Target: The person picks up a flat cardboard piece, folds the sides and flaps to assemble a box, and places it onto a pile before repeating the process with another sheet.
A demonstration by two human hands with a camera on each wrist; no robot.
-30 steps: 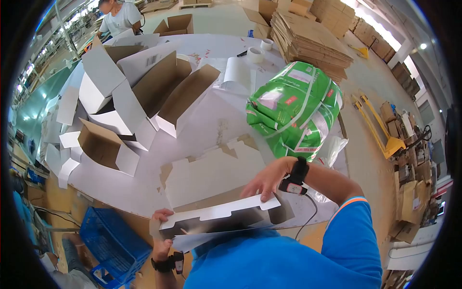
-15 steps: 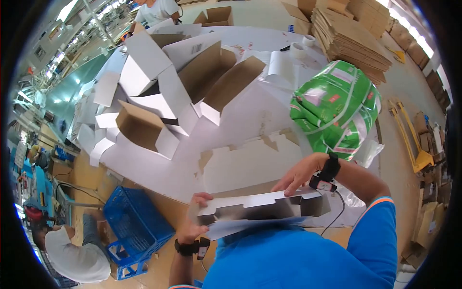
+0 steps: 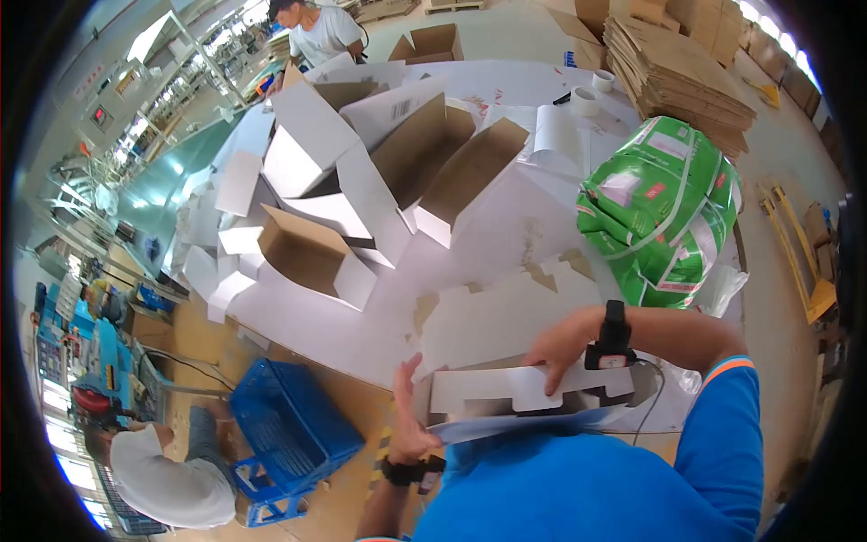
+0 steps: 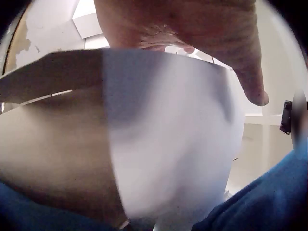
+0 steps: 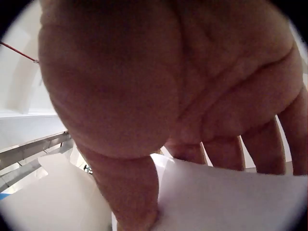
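A part-folded white cardboard box [image 3: 492, 385] with dark inner sides lies against the front of the person's blue shirt at the table's near edge. The right hand [image 3: 562, 348] pinches the box's upper white flap, thumb inside and fingers over the outer face. In the right wrist view the thumb [image 5: 126, 192] lies on one side of the white panel and the fingers on the other. At the box's left end, the left hand [image 3: 411, 420] presses with straight fingers. The left wrist view shows a white end flap [image 4: 168, 139] below that hand's palm, its fingertips partly hidden behind the flap.
A flat cardboard blank [image 3: 506, 316] lies just beyond the box. Several folded white boxes [image 3: 312, 257] are piled at the left. A green wrapped bundle [image 3: 664, 208] stands at the right. Tape rolls [image 3: 585, 101] lie at the back; a blue crate [image 3: 293, 434] is on the floor.
The head view has turned, so the scene shifts right. The left hand has gone from gripping the box's end to pressing it with straightened fingers. The right thumb reaches further down the flap.
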